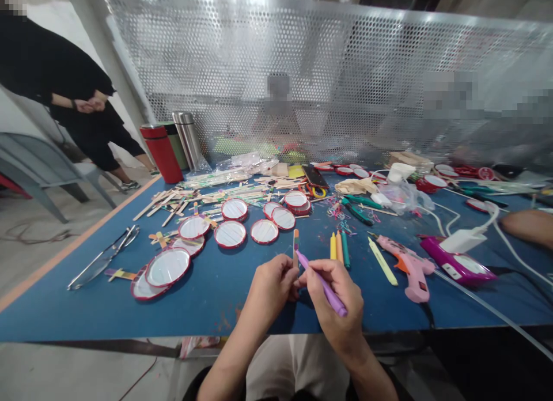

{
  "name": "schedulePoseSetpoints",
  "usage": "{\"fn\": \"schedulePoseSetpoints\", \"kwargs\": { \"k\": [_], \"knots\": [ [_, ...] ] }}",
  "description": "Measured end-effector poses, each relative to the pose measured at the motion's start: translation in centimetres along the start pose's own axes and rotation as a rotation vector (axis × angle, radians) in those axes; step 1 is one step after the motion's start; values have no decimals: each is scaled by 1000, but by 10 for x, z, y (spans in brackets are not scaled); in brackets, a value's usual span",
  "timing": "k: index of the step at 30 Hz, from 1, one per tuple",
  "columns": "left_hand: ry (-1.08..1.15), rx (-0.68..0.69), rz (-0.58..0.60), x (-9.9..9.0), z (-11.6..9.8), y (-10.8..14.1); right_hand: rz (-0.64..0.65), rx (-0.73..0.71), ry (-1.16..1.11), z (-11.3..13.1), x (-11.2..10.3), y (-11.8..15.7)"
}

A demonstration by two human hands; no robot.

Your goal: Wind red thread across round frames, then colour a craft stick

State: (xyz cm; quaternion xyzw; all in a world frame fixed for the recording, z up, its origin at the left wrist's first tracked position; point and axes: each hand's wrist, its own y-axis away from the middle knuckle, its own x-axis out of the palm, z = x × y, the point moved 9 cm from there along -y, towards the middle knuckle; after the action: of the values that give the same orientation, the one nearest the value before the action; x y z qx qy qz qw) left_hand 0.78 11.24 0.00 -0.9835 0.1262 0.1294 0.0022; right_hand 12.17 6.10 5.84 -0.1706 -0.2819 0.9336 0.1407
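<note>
my left hand (pixel 270 286) is clamped on a painted craft stick (pixel 296 248), held upright over the blue table (pixel 129 309); my right hand (pixel 334 300) is clamped on a purple marker (pixel 326 288), its tip touching the stick.

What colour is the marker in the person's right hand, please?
The marker is light purple; it shows best in the head view.

Left hand (pixel 272 283) holding a painted craft stick (pixel 296 254), right hand (pixel 334 297) a purple marker (pixel 324 288), tip touching it
</note>
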Motion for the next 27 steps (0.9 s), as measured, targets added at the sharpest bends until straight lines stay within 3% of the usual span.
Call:
{"fn": "schedulePoseSetpoints", "kwargs": {
  "k": [14,27],
  "knots": [
    [-8,-38,-11,0,3,-1,-70,20,-12,-4,-7,2],
    [0,-10,-4,0,0,-1,-36,3,16,1,-3,-2]
  ]
}}
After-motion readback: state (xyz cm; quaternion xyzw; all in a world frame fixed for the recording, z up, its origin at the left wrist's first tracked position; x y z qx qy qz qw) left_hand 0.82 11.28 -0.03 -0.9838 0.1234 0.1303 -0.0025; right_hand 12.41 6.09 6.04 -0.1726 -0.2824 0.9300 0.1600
